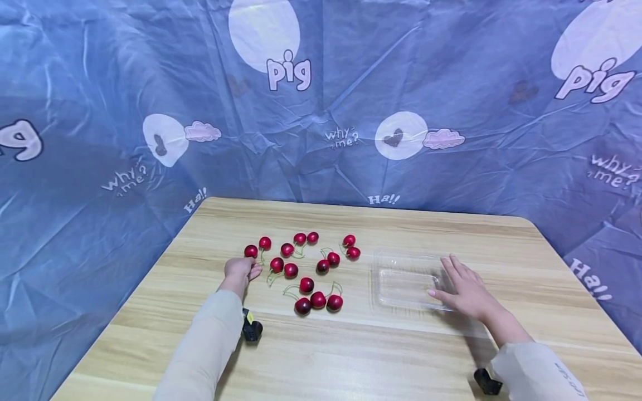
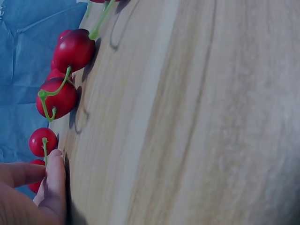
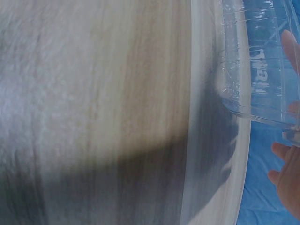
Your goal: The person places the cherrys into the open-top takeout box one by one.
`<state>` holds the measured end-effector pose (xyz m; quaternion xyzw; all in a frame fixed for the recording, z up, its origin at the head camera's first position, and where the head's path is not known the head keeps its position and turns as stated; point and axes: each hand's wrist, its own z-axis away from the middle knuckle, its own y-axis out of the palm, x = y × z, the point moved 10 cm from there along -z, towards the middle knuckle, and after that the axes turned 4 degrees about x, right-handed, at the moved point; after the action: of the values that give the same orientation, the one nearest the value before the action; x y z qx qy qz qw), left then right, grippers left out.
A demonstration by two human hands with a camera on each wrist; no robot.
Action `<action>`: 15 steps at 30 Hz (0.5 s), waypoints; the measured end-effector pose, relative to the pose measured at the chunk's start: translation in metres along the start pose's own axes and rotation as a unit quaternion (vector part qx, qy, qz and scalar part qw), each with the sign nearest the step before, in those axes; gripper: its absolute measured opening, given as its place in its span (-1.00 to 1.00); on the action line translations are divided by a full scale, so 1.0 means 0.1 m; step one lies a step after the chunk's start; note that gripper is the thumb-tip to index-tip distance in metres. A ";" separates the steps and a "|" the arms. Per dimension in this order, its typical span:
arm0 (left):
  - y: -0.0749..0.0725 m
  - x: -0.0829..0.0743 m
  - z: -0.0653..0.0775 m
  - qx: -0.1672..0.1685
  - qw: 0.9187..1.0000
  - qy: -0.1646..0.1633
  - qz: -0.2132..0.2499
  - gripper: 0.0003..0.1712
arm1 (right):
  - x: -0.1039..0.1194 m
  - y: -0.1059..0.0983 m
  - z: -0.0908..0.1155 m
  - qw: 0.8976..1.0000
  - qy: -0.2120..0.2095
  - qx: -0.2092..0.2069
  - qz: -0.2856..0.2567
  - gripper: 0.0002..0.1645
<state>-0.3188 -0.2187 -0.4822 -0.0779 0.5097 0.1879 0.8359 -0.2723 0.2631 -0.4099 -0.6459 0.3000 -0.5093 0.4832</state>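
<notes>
At the left of the table my left hand pinches the green stem of a pair of cherries between thumb and fingers. The left wrist view shows this stem at the fingertips, with two red fruits beyond. Close by lies another joined pair, its nearer cherry dark red. My right hand is at the right side of a clear plastic box, fingers extended near its rim and thumb reaching over it. Through the clear wall part of this hand shows in the right wrist view.
Several more cherries with green stems lie in pairs across the left and middle of the wooden table. A blue printed cloth hangs behind the table. Small black cameras sit at both wrists.
</notes>
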 end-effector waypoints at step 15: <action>0.01 -0.03 0.07 0.015 0.999 0.004 0.044 -0.59 | 0.01 0.01 -0.02 1.000 -0.001 -0.004 0.015 0.02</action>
<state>-0.3145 -0.2162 -0.4759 -0.0437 0.5192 0.2161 0.8257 -0.2738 0.2608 -0.4101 -0.6436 0.3115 -0.5001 0.4885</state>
